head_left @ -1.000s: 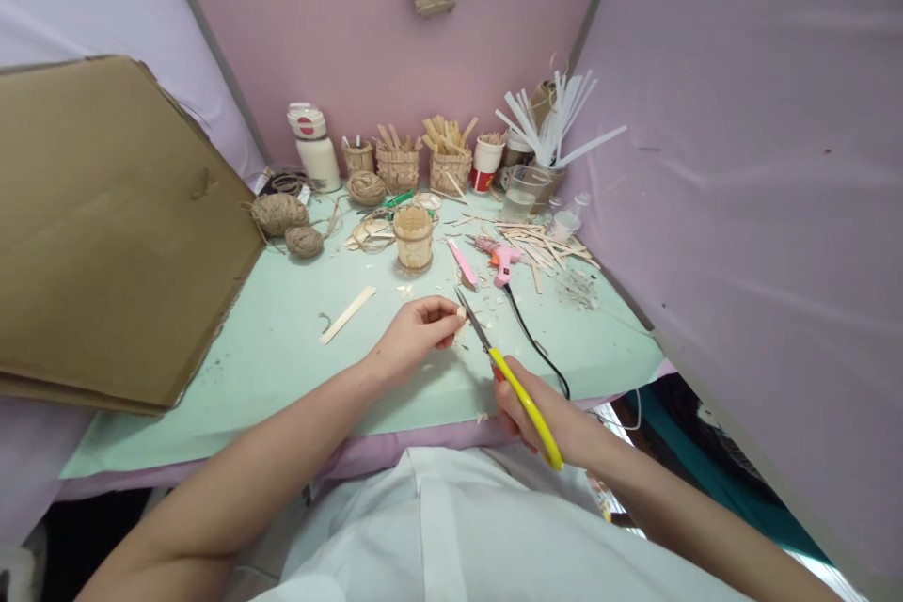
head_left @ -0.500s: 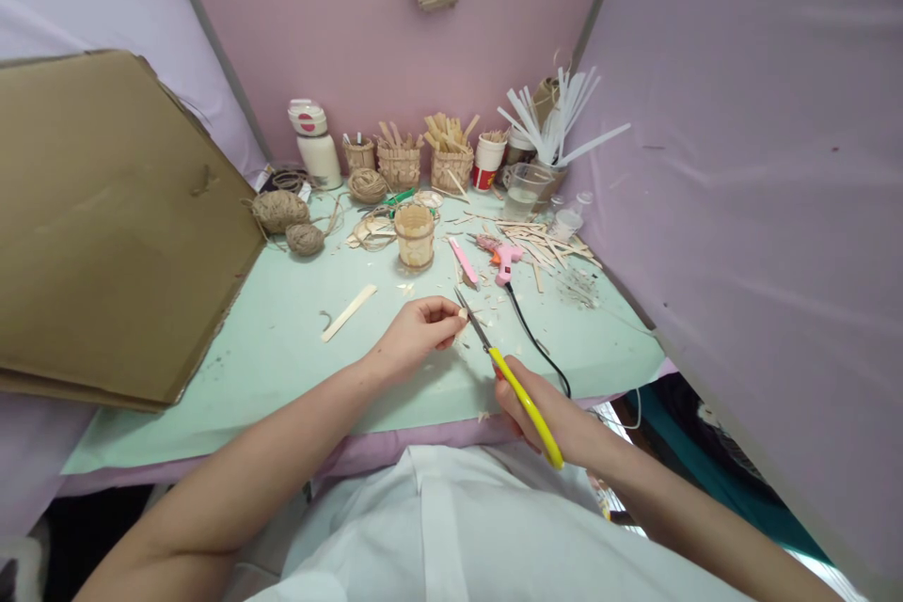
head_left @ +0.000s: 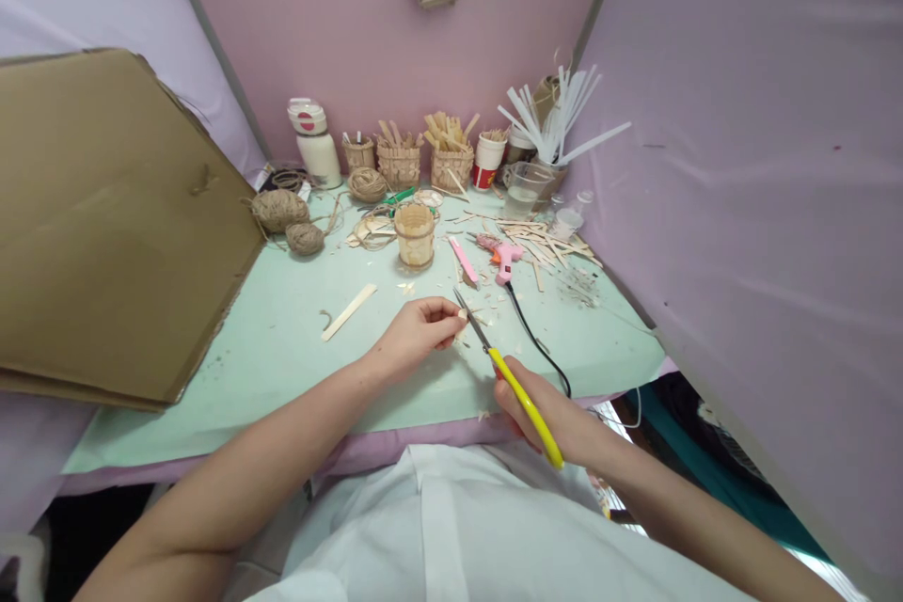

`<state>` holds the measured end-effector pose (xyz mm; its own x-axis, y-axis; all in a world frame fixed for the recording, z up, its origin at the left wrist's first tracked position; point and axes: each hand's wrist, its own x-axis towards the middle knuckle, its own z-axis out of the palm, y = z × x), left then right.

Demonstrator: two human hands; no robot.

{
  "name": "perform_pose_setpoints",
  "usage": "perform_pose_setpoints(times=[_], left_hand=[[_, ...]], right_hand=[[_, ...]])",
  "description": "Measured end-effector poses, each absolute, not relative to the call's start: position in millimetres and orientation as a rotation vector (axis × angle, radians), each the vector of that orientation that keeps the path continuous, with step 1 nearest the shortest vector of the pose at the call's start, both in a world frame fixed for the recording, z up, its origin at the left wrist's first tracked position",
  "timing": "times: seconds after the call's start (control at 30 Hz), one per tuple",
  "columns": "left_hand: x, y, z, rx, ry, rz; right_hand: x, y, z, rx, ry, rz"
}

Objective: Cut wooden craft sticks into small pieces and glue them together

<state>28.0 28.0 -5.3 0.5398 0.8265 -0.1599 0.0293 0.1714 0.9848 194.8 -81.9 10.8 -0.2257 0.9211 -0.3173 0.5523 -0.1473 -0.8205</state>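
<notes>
Above the worktop (head_left: 282,386), front half: left hand (head_left: 427,324) and right hand (head_left: 526,404), near each other.
Left grip: pinching a wood piece (head_left: 462,315) between thumb and fingers.
Right grip: clasped around the handles of the scissors (head_left: 514,383), yellow side uppermost.
Scissors: blades directed forward and to the left, at the wood piece; contact between blade and piece cannot be confirmed.
Wood piece: at the left fingertips, next to the blades; largely covered by the fingers.
Stick (head_left: 349,312): flat on the worktop, left of the left hand, set diagonally.
Cup (head_left: 415,240): upright on the worktop, beyond the left hand.
Pink tool (head_left: 463,261): lying between cup and glue gun (head_left: 504,259).
Glue gun: lying flat, nozzle to the left; black cord (head_left: 532,339) running back toward the right hand.
Strips (head_left: 546,245): loose pile, right of and behind the glue gun.
Twine (head_left: 280,210): left rear, beside the cardboard (head_left: 105,226).
Rear row, left to right: bottle (head_left: 319,155), stick baskets (head_left: 399,167), paper cup (head_left: 488,165), jug (head_left: 523,193).
</notes>
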Motion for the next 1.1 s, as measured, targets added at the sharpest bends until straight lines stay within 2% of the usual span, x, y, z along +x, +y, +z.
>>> perform_pose_setpoints(times=[0.33, 1.1], left_hand=[[25.3, 30.6, -3.9, 1.207, 0.826, 0.608], [23.5, 32.9, -4.0, 1.252, 0.818, 0.554]], right_hand=[[196.6, -86.4, 12.8, -1.585, -1.661, 1.508], [202.1, -87.3, 16.9, -1.589, -1.774, 1.494]])
